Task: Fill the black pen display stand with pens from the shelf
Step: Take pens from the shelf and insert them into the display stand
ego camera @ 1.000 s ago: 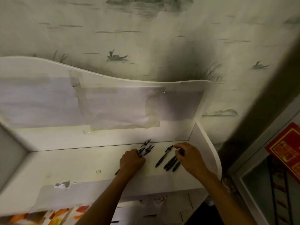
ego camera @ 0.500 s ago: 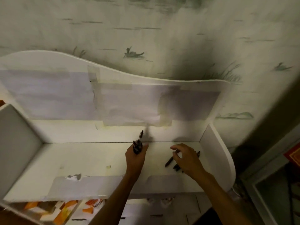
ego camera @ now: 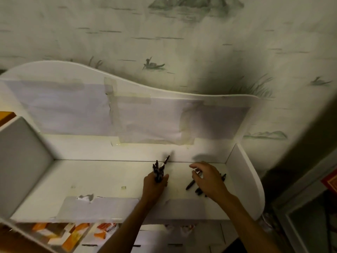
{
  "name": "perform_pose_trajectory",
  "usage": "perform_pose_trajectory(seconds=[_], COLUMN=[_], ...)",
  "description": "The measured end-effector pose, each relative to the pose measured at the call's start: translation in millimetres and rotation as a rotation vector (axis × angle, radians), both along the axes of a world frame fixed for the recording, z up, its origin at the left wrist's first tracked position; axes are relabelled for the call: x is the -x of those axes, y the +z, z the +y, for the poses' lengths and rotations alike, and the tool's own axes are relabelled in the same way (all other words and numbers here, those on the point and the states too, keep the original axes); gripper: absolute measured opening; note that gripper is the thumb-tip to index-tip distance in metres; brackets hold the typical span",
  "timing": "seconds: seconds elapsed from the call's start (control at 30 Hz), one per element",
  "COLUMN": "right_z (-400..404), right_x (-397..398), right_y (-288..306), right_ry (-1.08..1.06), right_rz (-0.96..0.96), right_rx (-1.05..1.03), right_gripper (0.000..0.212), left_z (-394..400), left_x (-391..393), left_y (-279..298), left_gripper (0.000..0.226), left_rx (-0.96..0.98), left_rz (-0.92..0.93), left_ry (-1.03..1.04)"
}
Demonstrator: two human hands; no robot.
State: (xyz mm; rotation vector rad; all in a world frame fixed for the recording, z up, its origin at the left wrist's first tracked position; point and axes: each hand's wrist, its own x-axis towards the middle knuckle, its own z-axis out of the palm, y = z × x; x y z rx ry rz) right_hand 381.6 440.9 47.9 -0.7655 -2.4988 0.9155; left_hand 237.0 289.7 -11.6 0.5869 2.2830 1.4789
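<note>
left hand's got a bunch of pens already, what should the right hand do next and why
Probably close the right hand on the loose pens lying on the shelf under it. Its fingers are spread above them with nothing gripped, while the left hand holds its bundle of pens upright. The display stand is not in view.

Left hand raises its pen bundle; right hand lifts over the loose pens.

The left hand (ego camera: 155,183), flat on the shelf (ego camera: 94,178) a second ago with pens fanned beyond its fingers, now grips a bunched bundle of pens (ego camera: 159,170) upright, tips above the fist. The right hand (ego camera: 209,179), earlier pressed onto the loose pens (ego camera: 193,185), now arches above them, fingers spread; fewer pens show beneath its palm than before.
</note>
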Motion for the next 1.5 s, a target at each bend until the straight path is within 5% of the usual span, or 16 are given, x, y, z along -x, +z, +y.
perform_pose_trajectory(seconds=[0.13,0.33,0.6,1.17,1.5], right_z=[-10,-38,-109,-418,-588], right_x=[15,54,119,258,336], right_y=[14,41,73,138,141], right_ry=[0.075,0.215,0.353,0.539,0.647], right_rz=[-0.002,0.041,0.091,0.201,0.255], right_rx=[-0.019,-0.075,-0.116,-0.209,-0.194], right_gripper=[0.026,0.024,0.024,0.027,0.027], left_z=[-18,-65,-159,-487,-641], left_x=[5,23,51,141,197], left_y=[16,57,102,178,182], left_gripper=[0.027,0.024,0.015,0.007,0.016], left_rx=[-0.005,0.009,-0.17,-0.3,-0.412], left_rz=[-0.059,0.12,-0.037,0.15,0.097], left_ry=[0.054,0.1,0.133,0.35,0.487])
